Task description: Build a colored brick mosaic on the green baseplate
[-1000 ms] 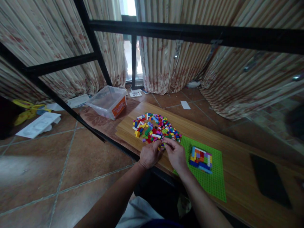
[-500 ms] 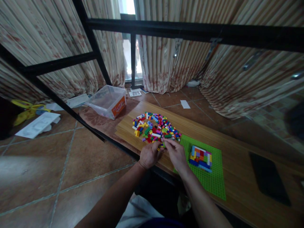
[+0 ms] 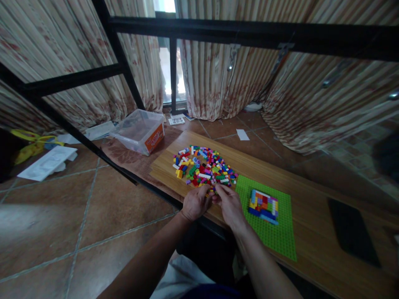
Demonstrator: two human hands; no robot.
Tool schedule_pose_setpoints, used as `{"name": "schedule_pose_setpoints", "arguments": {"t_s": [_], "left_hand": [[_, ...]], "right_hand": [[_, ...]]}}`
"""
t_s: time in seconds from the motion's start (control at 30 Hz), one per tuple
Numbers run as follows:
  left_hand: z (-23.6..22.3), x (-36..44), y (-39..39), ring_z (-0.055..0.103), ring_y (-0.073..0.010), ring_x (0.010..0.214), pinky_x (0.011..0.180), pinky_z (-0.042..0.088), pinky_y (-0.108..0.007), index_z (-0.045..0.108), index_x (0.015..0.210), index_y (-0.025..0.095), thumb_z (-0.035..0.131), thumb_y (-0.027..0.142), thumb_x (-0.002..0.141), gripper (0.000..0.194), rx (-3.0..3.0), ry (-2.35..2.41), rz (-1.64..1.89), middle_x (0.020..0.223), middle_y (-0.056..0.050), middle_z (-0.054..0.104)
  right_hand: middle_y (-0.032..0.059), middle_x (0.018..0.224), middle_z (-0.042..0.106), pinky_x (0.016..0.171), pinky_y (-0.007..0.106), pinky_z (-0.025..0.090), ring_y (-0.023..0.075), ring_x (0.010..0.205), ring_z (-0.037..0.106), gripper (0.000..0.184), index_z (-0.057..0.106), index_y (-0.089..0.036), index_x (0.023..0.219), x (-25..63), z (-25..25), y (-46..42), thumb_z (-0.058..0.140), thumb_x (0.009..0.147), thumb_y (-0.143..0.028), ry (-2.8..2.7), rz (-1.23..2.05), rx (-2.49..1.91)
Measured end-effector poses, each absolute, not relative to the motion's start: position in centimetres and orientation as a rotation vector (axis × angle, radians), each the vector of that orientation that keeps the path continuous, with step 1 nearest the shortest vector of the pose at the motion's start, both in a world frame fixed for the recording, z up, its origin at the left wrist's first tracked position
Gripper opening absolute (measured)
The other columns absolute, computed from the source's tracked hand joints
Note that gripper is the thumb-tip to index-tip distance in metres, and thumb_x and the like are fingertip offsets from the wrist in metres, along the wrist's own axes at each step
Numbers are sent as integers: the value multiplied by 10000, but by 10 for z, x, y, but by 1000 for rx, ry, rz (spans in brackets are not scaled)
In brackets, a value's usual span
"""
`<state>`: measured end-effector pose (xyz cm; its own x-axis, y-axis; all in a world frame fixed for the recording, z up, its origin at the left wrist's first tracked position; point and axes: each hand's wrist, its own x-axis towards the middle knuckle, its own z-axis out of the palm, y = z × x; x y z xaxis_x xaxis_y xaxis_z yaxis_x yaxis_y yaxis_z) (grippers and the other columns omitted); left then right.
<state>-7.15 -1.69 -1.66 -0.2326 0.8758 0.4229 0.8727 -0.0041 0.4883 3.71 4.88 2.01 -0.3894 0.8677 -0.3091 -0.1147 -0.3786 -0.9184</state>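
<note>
My left hand [image 3: 196, 202] is closed at the near edge of a pile of toy bricks [image 3: 204, 168], with its thumb and fingers pinching small coloured bricks, a yellow one [image 3: 207, 194] among them. Close against it, my right hand [image 3: 230, 203] is also closed, its fingertips meeting the left ones over a small toy brick mostly hidden by the fingers. To the right lies a green baseplate [image 3: 282, 236], which bears a low block of multicoloured bricks [image 3: 263, 206] with blue ones along its near side.
The bricks and baseplate lie on a long wooden board [image 3: 311, 199]. A dark flat slab [image 3: 352, 230] is at its right. Beyond its left end stands a clear plastic box [image 3: 137, 131] with an orange label. A black metal frame [image 3: 218, 29] crosses in front of striped curtains [image 3: 215, 79].
My right hand has drawn back slightly from the pile, its fingertips now nearer my left fingers. The left hand stays nearly where it was. The view has shifted a little.
</note>
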Motion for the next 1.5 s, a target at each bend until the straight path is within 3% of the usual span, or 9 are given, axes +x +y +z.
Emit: {"name": "schedule_pose_setpoints", "arguments": {"t_s": [0.23, 0.37, 0.6, 0.87, 1.1, 1.2, 1.5], "left_hand": [[-14, -64, -10, 672, -171, 808, 700, 524, -265, 510, 1156, 204, 425, 362, 939, 281, 1785, 2383, 1028, 896, -50, 694], [-9, -60, -4, 684, -182, 781, 672, 520, -266, 425, 1310, 207, 491, 361, 911, 432, 1590, 2529, 964, 934, -52, 712], [-3, -61, -4, 672, -199, 883, 732, 524, -282, 287, 1419, 192, 542, 421, 870, 646, 1661, 2443, 1033, 1104, -86, 669], [-1, -64, -5, 647, -190, 885, 731, 528, -281, 391, 1347, 196, 493, 439, 895, 523, 1680, 2413, 966, 1115, -94, 603], [-4, -65, -4, 629, -191, 979, 775, 533, -274, 473, 1272, 217, 523, 419, 893, 432, 1680, 2423, 1003, 1139, -76, 606], [-5, -65, -4, 629, -190, 984, 777, 534, -273, 495, 1253, 206, 501, 402, 908, 396, 1683, 2439, 1000, 1130, -82, 615], [-7, -68, -1, 630, -188, 945, 772, 528, -279, 544, 1171, 172, 445, 316, 932, 296, 1770, 2437, 1056, 1055, -94, 636]], "right_hand": [[49, 878, 704, 643, 335, 573, 177, 690, 660, 450, 665, -197, 1085, 37, 22, 68, 652, 734, -478, -1367, 1607, -1100], [82, 976, 701, 747, 396, 579, 202, 762, 680, 547, 569, -199, 1248, 37, 18, 76, 604, 773, -467, -1469, 1536, -1029], [92, 1010, 695, 773, 401, 568, 202, 805, 677, 415, 639, -191, 1102, 49, 15, 69, 593, 788, -460, -1490, 1455, -1056], [73, 964, 704, 748, 384, 551, 207, 785, 666, 357, 660, -197, 1042, 55, 14, 75, 558, 810, -448, -1600, 1338, -1107], [79, 996, 693, 838, 362, 470, 222, 893, 633, 268, 687, -211, 1013, 26, 34, 110, 497, 835, -275, -2178, 684, -1242], [90, 1035, 688, 831, 326, 446, 221, 939, 625, 271, 679, -211, 1042, 8, 46, 120, 521, 840, -297, -2370, 523, -1397], [135, 1033, 679, 823, 336, 430, 250, 998, 602, 214, 701, -167, 953, -10, 54, 121, 548, 835, -260, -2502, 455, -1547]]}}
